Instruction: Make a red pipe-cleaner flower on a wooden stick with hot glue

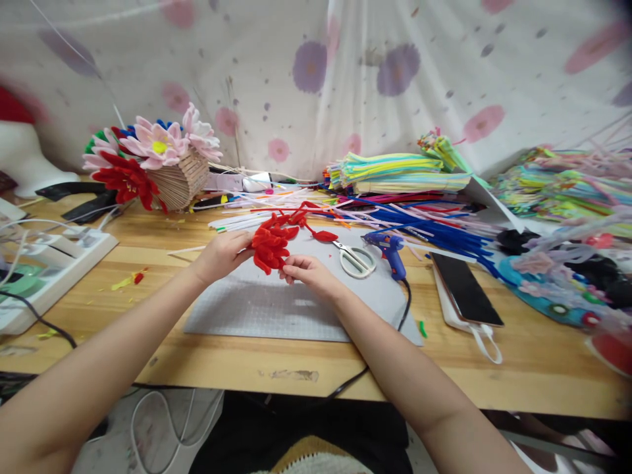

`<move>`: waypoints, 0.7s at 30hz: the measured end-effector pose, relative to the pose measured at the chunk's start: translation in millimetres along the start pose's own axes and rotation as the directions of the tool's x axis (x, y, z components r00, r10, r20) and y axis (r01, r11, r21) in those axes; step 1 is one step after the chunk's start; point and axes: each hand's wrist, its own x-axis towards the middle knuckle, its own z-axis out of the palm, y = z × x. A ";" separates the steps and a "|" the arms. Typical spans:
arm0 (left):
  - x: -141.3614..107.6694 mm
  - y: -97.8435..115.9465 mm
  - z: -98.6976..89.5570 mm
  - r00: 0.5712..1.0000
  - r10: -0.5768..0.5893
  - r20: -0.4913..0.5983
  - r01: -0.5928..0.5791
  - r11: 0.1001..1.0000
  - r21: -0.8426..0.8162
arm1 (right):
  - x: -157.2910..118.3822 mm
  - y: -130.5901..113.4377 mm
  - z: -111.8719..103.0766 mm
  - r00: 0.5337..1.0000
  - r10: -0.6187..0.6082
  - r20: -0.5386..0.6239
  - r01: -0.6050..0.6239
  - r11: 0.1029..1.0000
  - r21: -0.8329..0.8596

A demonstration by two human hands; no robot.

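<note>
A red pipe-cleaner flower (270, 245) with several fuzzy petals is held up over the grey cutting mat (237, 309). My left hand (228, 253) grips its left side, fingers partly hidden behind the petals. With thumb and fingers pinched together, my right hand (307, 272) holds a lower right petal. Beyond the flower, more red pipe-cleaner pieces (323, 235) lie on the mat. White-handled scissors (356, 261) rest to the right of my right hand, and a blue glue gun (390, 253) lies beside them.
At the back left, a basket (182, 181) holds pink and red flowers. Bundles of coloured pipe cleaners (395, 172) line the back of the wooden table (217, 365). A phone (467, 289) lies at right, a white power strip (64, 270) at left. The glue gun's black cord (407, 306) crosses the mat's right side.
</note>
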 end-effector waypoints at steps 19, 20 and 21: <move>5.8 3.9 5.3 1.000 -0.027 0.008 0.028 0.994 -0.106 | 2.5 8.9 -1.1 0.998 -0.061 -0.015 0.062 0.994 0.089; 5.9 3.6 3.4 0.999 -0.028 0.017 0.029 0.993 -0.116 | 2.2 8.7 -2.8 0.999 -0.040 -0.003 0.041 0.996 0.080; 6.1 3.6 1.3 0.999 -0.029 0.035 0.033 0.991 -0.128 | 2.1 8.7 -4.9 1.000 -0.020 0.004 0.019 0.997 0.070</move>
